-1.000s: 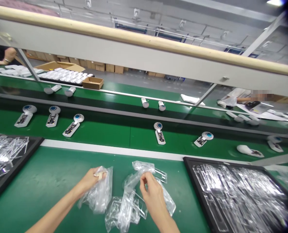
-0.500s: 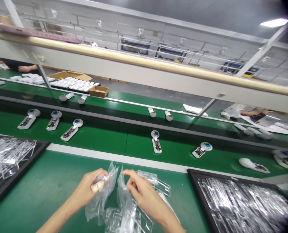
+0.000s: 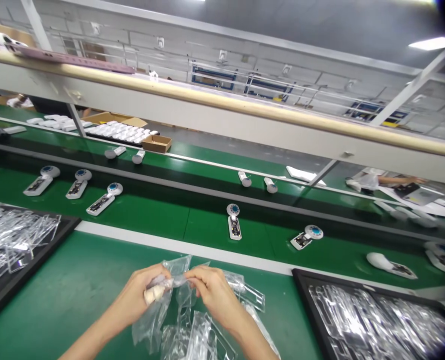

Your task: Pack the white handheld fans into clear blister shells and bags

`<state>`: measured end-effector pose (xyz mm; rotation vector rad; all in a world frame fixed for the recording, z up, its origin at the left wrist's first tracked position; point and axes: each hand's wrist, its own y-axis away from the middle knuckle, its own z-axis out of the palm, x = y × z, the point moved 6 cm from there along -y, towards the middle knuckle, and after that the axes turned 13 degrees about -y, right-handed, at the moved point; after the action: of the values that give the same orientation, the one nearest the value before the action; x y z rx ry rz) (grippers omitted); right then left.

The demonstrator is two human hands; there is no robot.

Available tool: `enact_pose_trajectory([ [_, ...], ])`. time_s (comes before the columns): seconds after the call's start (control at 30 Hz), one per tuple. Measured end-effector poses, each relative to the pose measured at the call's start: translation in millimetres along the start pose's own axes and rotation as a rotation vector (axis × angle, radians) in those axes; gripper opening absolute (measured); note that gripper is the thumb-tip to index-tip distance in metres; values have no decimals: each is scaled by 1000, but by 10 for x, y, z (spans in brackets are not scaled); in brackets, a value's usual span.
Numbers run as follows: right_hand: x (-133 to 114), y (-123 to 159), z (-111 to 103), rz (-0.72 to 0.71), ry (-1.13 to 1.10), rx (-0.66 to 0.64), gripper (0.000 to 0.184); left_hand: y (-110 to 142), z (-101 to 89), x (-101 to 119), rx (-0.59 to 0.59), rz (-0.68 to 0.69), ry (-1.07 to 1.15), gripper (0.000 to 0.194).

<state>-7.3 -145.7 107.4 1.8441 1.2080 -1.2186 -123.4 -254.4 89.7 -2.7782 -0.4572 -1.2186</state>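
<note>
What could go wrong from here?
1. The thin clear film is pinched between the left hand and right hand; a hard pull might tear it.
2. Clear plastic pieces lie loose on the green table just under the hands, so a wrist could knock or scratch them.
3. Film and pieces are both transparent and overlap; one could be overlooked.

A clear plastic bag (image 3: 152, 320) (thin and crumpled) hangs beside loosely heaped transparent plastic pieces (image 3: 201, 335).

Ceiling lamp (image 3: 431, 44) glows; clear plastic (image 3: 380, 320) glares; right edge dark.
</note>
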Motion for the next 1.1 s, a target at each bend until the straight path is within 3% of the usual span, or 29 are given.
enact_pose_trajectory([
  [0.17,87,54,-59,48,-112,94,23,19,68,-119,6,-96,150,22],
  [0.33,-9,186,-176,176,-219,149,16,70,33,-284,31,-169,184,23],
  [0.6,-84,294,-343,232,-106,43,18,91,-108,-749,188,-292,204,27],
  [0.8,-130,277,-418,257,-98,39,19,187,-421,-542,148,-279,212,27],
  [1.0,-255,252,-359,212,-82,10,18,124,-584,-421,18,-194,227,15],
  [1.1,-269,254,-318,223,-101,-10,17,123,-687,-379,28,-171,295,18],
])
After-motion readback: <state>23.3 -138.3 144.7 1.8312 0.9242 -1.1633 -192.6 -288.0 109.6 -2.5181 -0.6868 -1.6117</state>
